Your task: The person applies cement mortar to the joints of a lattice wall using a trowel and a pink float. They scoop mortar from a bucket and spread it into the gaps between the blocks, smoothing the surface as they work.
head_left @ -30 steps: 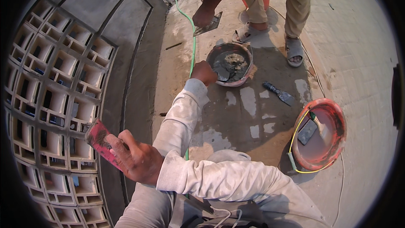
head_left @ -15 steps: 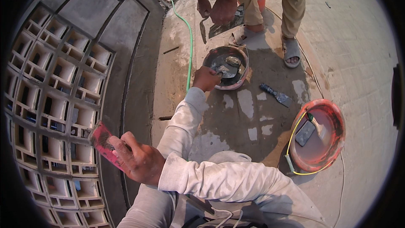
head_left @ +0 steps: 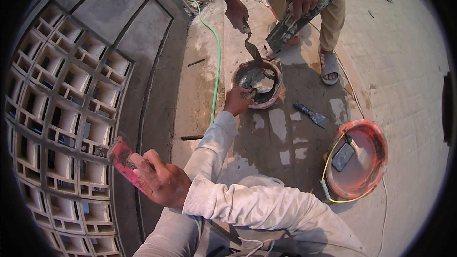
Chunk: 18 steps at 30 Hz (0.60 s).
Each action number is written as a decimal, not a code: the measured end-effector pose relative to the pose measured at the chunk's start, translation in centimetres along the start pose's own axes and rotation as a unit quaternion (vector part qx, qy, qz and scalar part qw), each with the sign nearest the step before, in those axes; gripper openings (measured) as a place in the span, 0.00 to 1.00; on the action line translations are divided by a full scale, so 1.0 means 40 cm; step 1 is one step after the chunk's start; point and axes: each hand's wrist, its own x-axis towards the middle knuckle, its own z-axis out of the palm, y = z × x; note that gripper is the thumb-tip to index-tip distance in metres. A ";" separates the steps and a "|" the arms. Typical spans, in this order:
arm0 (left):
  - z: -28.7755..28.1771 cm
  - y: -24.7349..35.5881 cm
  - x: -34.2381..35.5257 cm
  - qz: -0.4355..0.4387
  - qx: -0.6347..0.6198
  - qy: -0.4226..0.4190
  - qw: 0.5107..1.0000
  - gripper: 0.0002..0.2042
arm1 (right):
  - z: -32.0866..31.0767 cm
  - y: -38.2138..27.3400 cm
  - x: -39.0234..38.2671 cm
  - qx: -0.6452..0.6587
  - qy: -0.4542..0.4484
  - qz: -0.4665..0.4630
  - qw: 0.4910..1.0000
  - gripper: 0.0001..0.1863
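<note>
The pink float (head_left: 123,159) is scuffed and smeared with grey mortar at its outer end; it is well to the lower left of the mortar bucket (head_left: 263,105), near the ventilation-block wall (head_left: 76,85) – whether it touches the blocks I cannot tell. The right hand (head_left: 164,181) grips it, fingers bent over its edge. The left hand (head_left: 238,102), at the mortar bucket's near rim, is curled round the handle of a trowel (head_left: 250,93) whose blade is inside.

At that bucket's far rim a co-worker's hand (head_left: 237,13) dips a dark trowel (head_left: 252,47), so the mouth is shared. Left of the bucket runs a green hose (head_left: 218,62), with bare floor between hose and wall. To its right a scraper (head_left: 312,115) lies on wet concrete, short of the red water bucket (head_left: 380,143).

The float's long axis slants – outer end up and left towards the wall, the other towards the palm. The left hand's trowel points right and away, into the mortar bucket.
</note>
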 end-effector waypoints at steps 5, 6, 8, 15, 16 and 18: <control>-0.012 -0.038 -0.060 -0.002 -0.075 -0.004 0.997 0.24 | -0.002 0.006 0.002 -0.001 -0.013 0.013 1.000 0.20; -0.025 -0.035 -0.087 -0.007 -0.096 -0.005 0.995 0.25 | -0.005 0.004 0.003 0.002 -0.020 0.017 1.000 0.20; -0.051 -0.024 -0.148 -0.030 -0.140 -0.008 0.990 0.25 | -0.002 0.006 0.001 0.005 -0.030 0.026 0.999 0.19; -0.122 -0.119 -0.482 -0.012 -0.287 0.104 0.952 0.27 | 0.050 0.013 -0.015 0.043 -0.040 0.003 0.998 0.20; -0.124 -0.144 -0.535 0.009 -0.250 0.118 0.961 0.26 | 0.057 0.014 -0.019 0.037 -0.053 0.005 0.998 0.20; -0.156 -0.207 -0.624 0.040 -0.167 0.144 0.975 0.26 | 0.083 0.021 -0.026 0.032 -0.076 0.010 0.997 0.21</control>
